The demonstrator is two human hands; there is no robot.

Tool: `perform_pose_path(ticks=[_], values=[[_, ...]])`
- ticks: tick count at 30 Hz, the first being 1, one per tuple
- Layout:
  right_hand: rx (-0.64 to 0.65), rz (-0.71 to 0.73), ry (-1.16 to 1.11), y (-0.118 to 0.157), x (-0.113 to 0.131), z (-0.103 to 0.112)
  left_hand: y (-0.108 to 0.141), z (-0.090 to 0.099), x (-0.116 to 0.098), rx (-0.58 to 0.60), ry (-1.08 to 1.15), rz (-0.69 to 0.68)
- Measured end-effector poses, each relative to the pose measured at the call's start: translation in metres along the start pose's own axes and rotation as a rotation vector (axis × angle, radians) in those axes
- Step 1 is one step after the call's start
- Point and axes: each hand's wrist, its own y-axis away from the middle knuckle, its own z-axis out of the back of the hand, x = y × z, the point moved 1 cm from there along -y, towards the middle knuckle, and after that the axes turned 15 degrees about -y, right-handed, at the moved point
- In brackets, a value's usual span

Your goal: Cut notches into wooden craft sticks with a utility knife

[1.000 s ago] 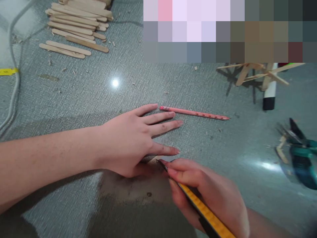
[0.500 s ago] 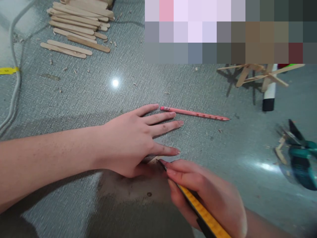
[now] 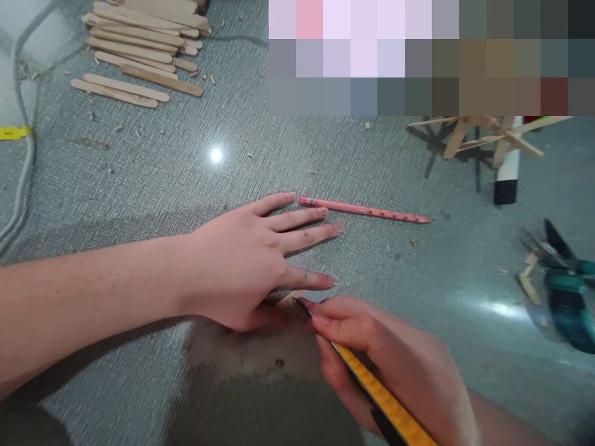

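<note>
My left hand lies flat on the grey table with its fingers spread and its thumb partly hidden beneath. Just below its index finger, a small pale piece of wood shows; most of it is covered by my hands. My right hand is closed around a yellow and black utility knife. The dark blade tip touches or hovers right over the wood piece; I cannot tell which. Beyond my left fingertips rests a pink pencil, with its eraser end close to them.
Wooden craft sticks are piled at the far left near a grey cable. Toward the right are a stick structure, a white and black marker and green-handled pliers or cutters. Wood scraps are scattered about.
The view has shifted slightly, so the table objects sit a little differently in the picture. Both hands and the utility knife hold almost the same pose.
</note>
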Motion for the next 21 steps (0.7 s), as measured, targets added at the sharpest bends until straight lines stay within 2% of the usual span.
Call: perform_pose_path(ticks=[9,15,21], values=[[-0.036,0.021,0.012,-0.0039,-0.0009,-0.0009,-0.0003,-0.0005,-0.0001,0.019,-0.004,0.0],[-0.124,0.073,0.051,-0.0064,-0.001,0.0021,-0.0003,-0.001,-0.0004,0.035,0.006,-0.003],[-0.093,0.069,0.062,-0.0073,-0.0017,0.0022,-0.0002,-0.0004,-0.0006,0.034,0.003,-0.002]])
